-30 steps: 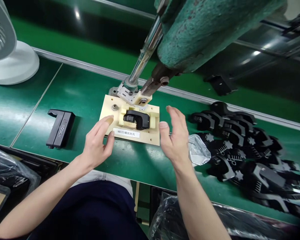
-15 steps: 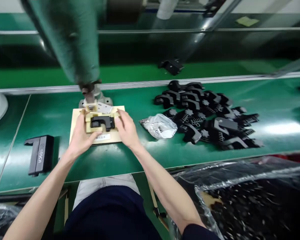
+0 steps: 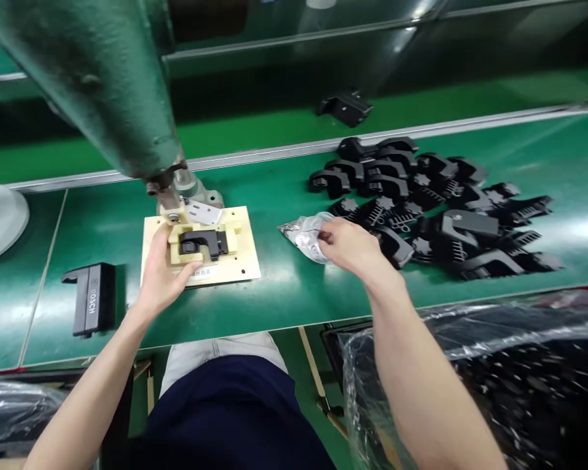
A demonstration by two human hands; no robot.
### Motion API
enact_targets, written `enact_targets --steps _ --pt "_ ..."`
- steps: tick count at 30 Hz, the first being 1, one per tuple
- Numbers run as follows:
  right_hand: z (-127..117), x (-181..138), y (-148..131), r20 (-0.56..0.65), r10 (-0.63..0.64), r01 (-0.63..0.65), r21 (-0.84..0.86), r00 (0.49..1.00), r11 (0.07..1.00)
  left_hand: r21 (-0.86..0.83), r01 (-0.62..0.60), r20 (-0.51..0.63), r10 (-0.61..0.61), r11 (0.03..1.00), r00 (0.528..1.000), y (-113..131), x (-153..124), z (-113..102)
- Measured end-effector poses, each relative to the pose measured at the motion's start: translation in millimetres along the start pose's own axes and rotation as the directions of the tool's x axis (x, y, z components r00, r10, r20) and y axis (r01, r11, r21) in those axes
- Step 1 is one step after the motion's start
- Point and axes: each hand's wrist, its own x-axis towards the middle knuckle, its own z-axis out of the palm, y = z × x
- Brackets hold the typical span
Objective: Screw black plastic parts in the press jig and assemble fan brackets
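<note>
A black hook-shaped plastic part [image 3: 206, 240] lies in the cream fixture block [image 3: 232, 241], which is fixed on a cream base plate [image 3: 249, 264]. My left hand [image 3: 164, 271] is curled around the block's left side, thumb at the front and fingers behind. At the clear plastic bag [image 3: 298, 238], my right hand [image 3: 350, 245] has its fingertips pinched together at the opening. What they hold, if anything, is hidden. Over the fixture hangs the head of a green press [image 3: 127, 111], with a metal tip and a small white plate [image 3: 203, 212].
Several black plastic parts [image 3: 387, 170] are heaped right of the bag. One black part [image 3: 345, 108] lies beyond the metal rail. At left are a grey-black BOSCH piece [image 3: 91, 297] and a white round object [image 3: 0, 222]. A plastic-lined bin [image 3: 519, 391] stands at lower right.
My right hand has left the fixture's right side and moved right to the plastic bag. My left hand stays at the fixture. The camera view has shifted slightly.
</note>
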Motion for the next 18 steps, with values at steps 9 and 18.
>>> enact_targets --steps 9,18 --pt "10.2 -14.0 10.1 -0.147 -0.027 0.088 0.422 0.989 0.902 0.159 -0.052 -0.231 0.089 0.986 0.969 23.6 -61.4 -18.2" --pt "-6.4 -28.4 3.6 -0.142 0.220 -0.077 0.649 0.965 0.757 -0.045 0.009 -0.180 -0.017 0.999 0.984 20.5 -87.8 -14.5"
